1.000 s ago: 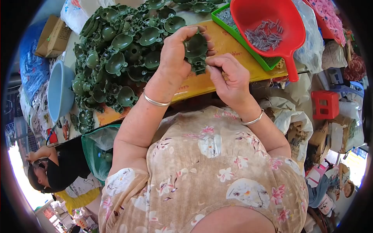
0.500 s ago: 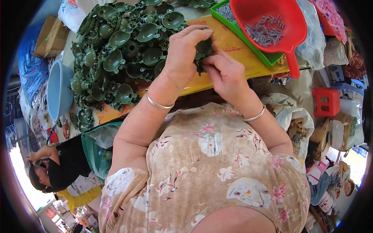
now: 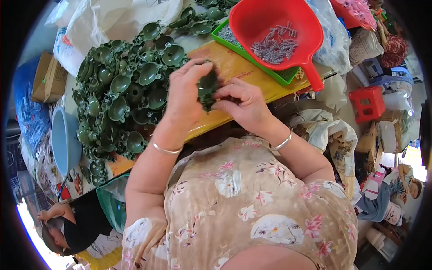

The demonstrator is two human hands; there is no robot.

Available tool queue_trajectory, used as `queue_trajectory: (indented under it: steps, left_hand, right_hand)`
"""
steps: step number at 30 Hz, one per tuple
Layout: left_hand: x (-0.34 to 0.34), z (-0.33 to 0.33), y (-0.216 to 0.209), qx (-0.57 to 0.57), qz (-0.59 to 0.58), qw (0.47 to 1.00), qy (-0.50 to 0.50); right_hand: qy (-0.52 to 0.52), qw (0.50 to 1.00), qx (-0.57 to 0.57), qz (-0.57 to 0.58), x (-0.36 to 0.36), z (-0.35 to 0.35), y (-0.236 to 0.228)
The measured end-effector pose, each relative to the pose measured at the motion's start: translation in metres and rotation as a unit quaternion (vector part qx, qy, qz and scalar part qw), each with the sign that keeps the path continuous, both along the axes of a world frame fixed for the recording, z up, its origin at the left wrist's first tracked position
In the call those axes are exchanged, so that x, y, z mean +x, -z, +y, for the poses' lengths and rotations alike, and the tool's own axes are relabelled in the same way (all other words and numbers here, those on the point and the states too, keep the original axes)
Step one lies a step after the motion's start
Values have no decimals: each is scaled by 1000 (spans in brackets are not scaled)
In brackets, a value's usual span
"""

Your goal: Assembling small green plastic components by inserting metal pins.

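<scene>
Green plastic part (image 3: pixel 208 87) pinched between both hands.
Left hand (image 3: pixel 186 96) and right hand (image 3: pixel 245 105) fingers grip it beside the green pile (image 3: pixel 126 94).

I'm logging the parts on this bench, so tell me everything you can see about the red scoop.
The red scoop looks like glossy moulded plastic: a wide shallow bowl with a short flat handle pointing down and right. It rests tilted on a green tray at the far side of the yellow board. A loose heap of small grey metal pieces lies inside. Neither hand touches it.
</scene>
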State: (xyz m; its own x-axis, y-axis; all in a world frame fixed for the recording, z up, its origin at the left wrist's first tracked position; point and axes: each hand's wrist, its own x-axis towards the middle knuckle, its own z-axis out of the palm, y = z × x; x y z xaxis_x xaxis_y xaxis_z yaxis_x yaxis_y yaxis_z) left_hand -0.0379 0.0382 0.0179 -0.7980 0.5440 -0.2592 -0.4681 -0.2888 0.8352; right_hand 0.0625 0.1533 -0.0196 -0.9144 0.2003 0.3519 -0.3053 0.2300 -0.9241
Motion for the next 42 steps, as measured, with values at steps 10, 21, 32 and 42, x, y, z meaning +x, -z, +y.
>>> queue_trajectory:
  steps: [10, 21, 32, 42]
  left_hand:
    - [-137, -133, -110, -555, 583, 548, -227]
    - [-124, -46, -78, -451, 686, 569, -43]
    - [-176, 64, -6, -577, 697, 371, 209]
    - [-184, 65, -15, -443, 689, 564, 101]
  right_hand:
    - [192, 835, 516, -24, -40, 137, -38]
    - [80, 705, 691, -139, -92, 155, -24]
    - [72, 714, 689, -96, -87, 156, -17]
    - [50, 706, 700, -91, -91, 160, -10]
